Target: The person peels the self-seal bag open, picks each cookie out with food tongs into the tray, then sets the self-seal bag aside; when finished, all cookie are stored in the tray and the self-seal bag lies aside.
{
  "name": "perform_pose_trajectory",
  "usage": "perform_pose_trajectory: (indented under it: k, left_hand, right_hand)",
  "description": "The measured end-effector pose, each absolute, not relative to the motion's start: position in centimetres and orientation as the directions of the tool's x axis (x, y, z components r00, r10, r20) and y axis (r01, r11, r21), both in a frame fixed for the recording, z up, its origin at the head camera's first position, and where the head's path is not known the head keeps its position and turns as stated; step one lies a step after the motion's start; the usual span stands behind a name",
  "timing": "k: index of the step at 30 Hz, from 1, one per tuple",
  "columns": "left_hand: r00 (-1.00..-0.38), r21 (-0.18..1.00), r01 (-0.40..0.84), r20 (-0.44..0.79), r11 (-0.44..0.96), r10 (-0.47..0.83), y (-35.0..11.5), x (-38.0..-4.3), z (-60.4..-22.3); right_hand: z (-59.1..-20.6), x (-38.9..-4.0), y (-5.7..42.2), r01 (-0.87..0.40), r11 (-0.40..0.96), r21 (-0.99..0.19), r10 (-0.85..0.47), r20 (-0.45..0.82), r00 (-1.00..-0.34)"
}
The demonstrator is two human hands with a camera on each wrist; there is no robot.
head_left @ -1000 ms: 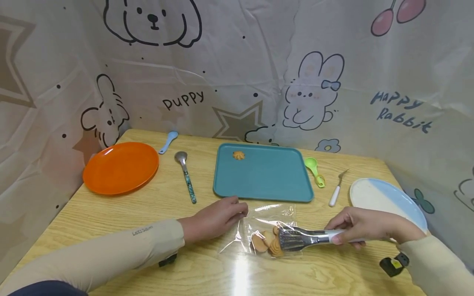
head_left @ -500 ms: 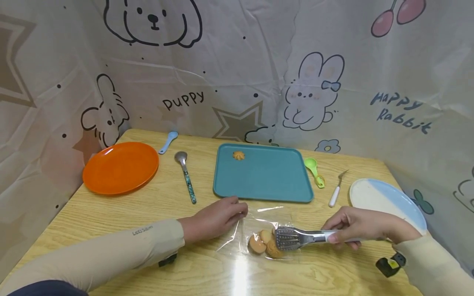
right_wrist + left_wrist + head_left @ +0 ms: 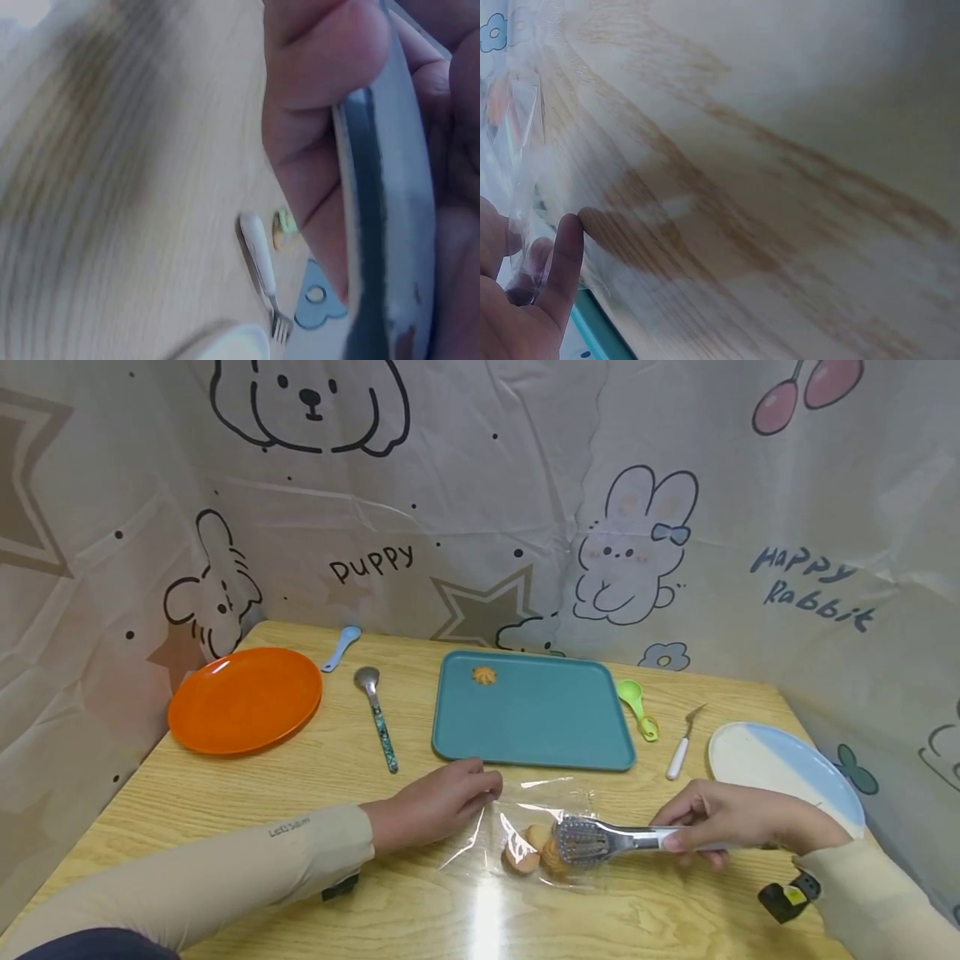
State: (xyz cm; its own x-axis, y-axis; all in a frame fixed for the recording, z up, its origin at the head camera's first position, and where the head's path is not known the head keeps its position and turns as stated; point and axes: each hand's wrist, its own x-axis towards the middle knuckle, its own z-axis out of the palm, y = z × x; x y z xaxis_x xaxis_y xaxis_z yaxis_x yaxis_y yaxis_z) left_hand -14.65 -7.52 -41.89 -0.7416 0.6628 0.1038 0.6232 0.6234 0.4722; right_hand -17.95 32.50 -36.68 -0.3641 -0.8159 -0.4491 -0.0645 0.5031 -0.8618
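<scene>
A clear plastic bag with several cookies in it lies flat on the table in the head view. My left hand grips the bag's left end; in the left wrist view the film runs between thumb and fingers. My right hand holds metal food tongs by their white handle, seen close in the right wrist view. The flat slotted tips overlap the cookies at the bag's right side and partly hide them.
Behind the bag lies a teal tray bearing one cookie. An orange plate, blue spoon and metal spoon are left. Right are green measuring spoons, a white-handled fork and a white-blue plate.
My right hand and the tongs have shifted slightly left, and the cookies in the bag have moved a little left with them. My left hand has stayed in place.
</scene>
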Motion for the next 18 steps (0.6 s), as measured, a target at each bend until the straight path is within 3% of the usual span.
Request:
perform_pose_trajectory:
  k: [5, 14, 18]
  left_hand:
    - [-0.739, 0.474, 0.626, 0.105, 0.620, 0.666, -7.6, -14.6, -42.0]
    - [-0.738, 0.484, 0.622, 0.101, 0.615, 0.667, -7.6, -14.6, -41.9]
    - [-0.743, 0.481, 0.620, 0.106, 0.620, 0.661, -7.6, -14.6, -41.9]
  right_hand:
    - [-35.7, -18.4, 34.2, -0.045, 0.532, -0.845, -0.784, -0.472, -0.403]
    - [-34.3, -19.6, 38.6, 0.002, 0.452, -0.892, -0.810, -0.411, -0.419]
    - [-33.5, -20.7, 39.3, -0.053, 0.480, -0.876, -0.781, -0.399, -0.479]
